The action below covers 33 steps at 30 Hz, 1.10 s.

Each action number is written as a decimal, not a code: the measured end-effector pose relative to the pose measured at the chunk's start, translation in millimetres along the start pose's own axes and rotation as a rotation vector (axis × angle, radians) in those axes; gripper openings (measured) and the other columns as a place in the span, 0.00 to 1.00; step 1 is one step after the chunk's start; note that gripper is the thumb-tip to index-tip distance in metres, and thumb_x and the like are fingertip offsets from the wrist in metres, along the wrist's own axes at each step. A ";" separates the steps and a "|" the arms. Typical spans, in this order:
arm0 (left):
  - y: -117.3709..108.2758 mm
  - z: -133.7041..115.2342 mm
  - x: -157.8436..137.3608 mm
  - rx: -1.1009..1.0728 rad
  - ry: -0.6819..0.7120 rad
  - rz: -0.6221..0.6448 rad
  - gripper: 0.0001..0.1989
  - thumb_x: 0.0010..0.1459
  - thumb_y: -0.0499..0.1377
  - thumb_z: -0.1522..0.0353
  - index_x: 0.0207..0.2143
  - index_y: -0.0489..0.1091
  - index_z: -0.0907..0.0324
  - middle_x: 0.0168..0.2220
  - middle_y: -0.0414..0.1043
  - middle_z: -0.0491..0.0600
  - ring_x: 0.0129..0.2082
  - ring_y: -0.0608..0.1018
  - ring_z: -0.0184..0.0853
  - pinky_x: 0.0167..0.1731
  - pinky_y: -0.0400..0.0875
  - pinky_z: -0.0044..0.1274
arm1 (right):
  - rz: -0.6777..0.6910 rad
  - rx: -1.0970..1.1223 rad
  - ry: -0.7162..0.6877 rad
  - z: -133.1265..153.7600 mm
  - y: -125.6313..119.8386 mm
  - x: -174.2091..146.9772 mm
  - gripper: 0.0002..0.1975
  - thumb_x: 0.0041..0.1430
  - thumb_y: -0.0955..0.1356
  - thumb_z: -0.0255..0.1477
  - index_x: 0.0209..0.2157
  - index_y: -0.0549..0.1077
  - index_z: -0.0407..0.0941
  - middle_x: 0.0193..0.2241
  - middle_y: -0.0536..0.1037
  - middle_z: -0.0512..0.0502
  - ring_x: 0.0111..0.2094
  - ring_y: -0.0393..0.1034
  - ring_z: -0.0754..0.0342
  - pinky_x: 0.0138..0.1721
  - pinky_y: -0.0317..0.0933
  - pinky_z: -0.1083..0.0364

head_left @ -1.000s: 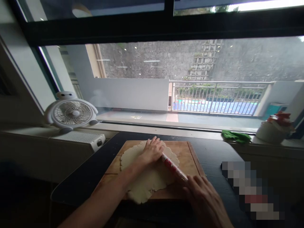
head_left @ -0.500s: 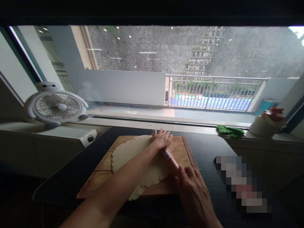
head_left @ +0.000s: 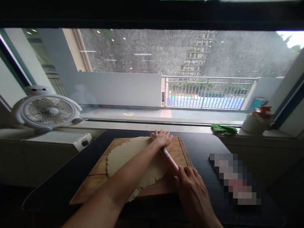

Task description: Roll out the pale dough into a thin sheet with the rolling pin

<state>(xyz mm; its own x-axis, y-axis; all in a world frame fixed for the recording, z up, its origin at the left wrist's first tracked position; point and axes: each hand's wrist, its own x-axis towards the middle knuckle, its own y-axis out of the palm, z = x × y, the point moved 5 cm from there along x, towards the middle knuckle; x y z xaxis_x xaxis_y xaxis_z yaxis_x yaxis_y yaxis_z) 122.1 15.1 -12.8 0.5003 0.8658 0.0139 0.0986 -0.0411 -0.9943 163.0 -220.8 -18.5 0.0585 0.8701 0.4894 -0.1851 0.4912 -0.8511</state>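
A wide, thin sheet of dough [head_left: 128, 155] with a ragged edge lies on a wooden board [head_left: 82, 188], and a tongue of it hangs past the board's near edge. Across the right side of the dough a rolling pin [head_left: 171, 161] lies slantwise. My left hand [head_left: 162, 139] rests on the pin's far part, palm down, fingers spread. Around the near end is my right hand [head_left: 191, 185], its fingers bent over the pin. My left forearm crosses above the dough and hides part of it.
The board sits on a dark table [head_left: 201, 145] by a window. A blurred-out flat object [head_left: 234, 180] lies on the table at right. On the sill are a green cloth [head_left: 224, 129] and a white pot [head_left: 255, 123]. A white fan [head_left: 51, 110] stands left above a heater [head_left: 60, 139].
The view has shifted a little. Both hands and the rolling pin have moved slightly right over the board, and the dough's edge that showed right of the pin is now covered.
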 end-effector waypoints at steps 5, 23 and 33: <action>1.0 43.0 -34.6 0.014 0.016 -0.024 0.28 0.63 0.34 0.56 0.62 0.50 0.52 0.64 0.48 0.46 0.64 0.45 0.40 0.59 0.36 0.43 | 0.019 0.045 -0.020 25.3 8.3 4.8 0.16 0.57 0.63 0.26 0.49 0.65 0.46 0.36 0.68 0.45 0.38 0.63 0.48 0.40 0.58 0.49; 5.5 15.3 -21.9 -0.053 0.047 -0.036 0.29 0.62 0.35 0.52 0.60 0.55 0.53 0.62 0.53 0.49 0.64 0.47 0.45 0.59 0.34 0.45 | 0.022 0.101 -0.025 7.9 -1.5 -4.4 0.16 0.59 0.62 0.28 0.50 0.64 0.47 0.37 0.69 0.45 0.39 0.64 0.49 0.40 0.60 0.50; -1.2 31.2 -54.0 -0.010 -0.040 -0.014 0.33 0.60 0.35 0.50 0.60 0.54 0.55 0.63 0.51 0.52 0.64 0.46 0.46 0.58 0.35 0.46 | 0.038 0.140 -0.036 19.9 -12.9 -17.1 0.15 0.60 0.62 0.29 0.49 0.65 0.48 0.36 0.70 0.46 0.39 0.65 0.50 0.41 0.60 0.51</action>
<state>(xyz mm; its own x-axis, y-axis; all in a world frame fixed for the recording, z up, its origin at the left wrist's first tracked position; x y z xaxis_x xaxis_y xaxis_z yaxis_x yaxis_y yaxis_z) 68.1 -16.1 -15.7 0.4641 0.8855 0.0230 0.1136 -0.0337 -0.9930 144.9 -242.9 -12.1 0.0140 0.8848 0.4658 -0.3217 0.4451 -0.8357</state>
